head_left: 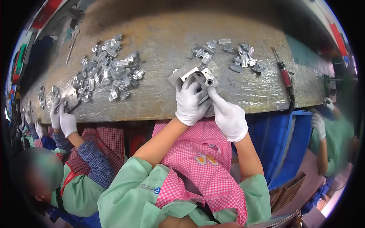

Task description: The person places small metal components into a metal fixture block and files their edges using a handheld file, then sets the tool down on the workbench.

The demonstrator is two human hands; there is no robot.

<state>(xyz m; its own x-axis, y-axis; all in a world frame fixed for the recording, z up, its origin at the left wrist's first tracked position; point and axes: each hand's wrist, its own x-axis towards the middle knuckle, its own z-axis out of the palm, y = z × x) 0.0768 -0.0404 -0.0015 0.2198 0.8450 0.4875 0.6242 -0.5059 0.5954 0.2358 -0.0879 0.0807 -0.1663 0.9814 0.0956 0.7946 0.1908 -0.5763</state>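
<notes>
A flat metal block (208,77) with round holes lies at an angle on a metal plate (178,77) near the table's front edge. My left hand (189,102), in a white glove, wraps its fingers over the block from the left, around a dark round opening. From the right, my white-gloved right hand (230,118) presses an outstretched finger against the block's near corner. The other fingers of that hand curl under, and whatever lies beneath them is hidden. Both hands are close together, just in front of the pink checked apron.
A large heap of small grey metal parts (114,66) lies to the left. Smaller piles (243,59) sit behind and right. A red-handled tool (285,76) with a cable rests right. Blue crates (281,148) stand below the edge. Co-workers' gloved hands (67,121) work at left.
</notes>
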